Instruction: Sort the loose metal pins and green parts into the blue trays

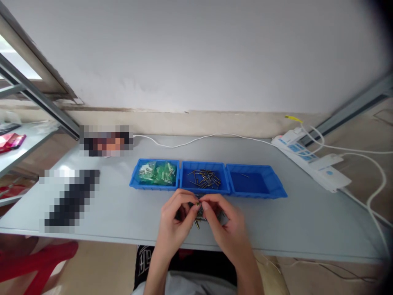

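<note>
My left hand (175,219) and my right hand (221,219) meet over the near part of the grey table (123,209), fingertips pinched together on small metal pins (197,213). A few more pins lie under the hands. Just beyond them stand three blue trays in a row. The left tray (134,180) holds green and clear small parts, the middle tray (185,180) several dark and brass pins, the right tray (270,184) a single pin.
A white power strip (310,162) with white cables lies at the far right of the table. Two blurred-out objects sit at the left, one dark (70,200). A red stool (39,262) stands below the table's left front edge.
</note>
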The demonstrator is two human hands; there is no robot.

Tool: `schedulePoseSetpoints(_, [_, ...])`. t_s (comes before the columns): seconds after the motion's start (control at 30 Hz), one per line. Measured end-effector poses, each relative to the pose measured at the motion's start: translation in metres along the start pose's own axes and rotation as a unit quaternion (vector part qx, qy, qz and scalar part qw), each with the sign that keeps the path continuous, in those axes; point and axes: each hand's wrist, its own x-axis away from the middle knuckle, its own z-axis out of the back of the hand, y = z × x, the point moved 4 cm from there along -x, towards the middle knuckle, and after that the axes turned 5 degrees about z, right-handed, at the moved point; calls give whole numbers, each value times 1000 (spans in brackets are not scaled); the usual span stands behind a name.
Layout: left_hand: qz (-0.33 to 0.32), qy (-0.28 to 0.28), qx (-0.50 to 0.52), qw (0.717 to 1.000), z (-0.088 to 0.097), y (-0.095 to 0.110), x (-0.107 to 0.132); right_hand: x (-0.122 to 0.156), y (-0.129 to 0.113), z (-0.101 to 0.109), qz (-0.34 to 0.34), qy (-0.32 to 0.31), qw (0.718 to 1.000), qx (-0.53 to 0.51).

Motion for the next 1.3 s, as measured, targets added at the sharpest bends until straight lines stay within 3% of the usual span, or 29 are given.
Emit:
schedulePoseSetpoints(0.23, [42,8,-25,999,-1,-7,1,-2,1,-2,4,-13,1000,-10])
schedulePoseSetpoints(0.7, [43,-4,-22,999,-1,-10,1,1,1,-2,58,-12,998,-28])
schedulePoseSetpoints(0.83, [43,-3,-28,999,0,-9,1,-4,-8,-4,99,55,993,-20])
schedulePoseSetpoints(0.93, [47,27,-26,998,4,-6,2,-10,-10,1,118,156,981,11])
schedulePoseSetpoints(1.0, [52,52,-24,997,9,-4,2,-15,-8,4,104,186,976,50])
schedulePoseSetpoints(1.2, [76,139,-30,987,27,-7,7,-11,6,25,13,193,975,106])
schedulePoseSetpoints(1.3, [79,171,-20,982,35,-12,7,-6,8,32,-12,125,986,106])
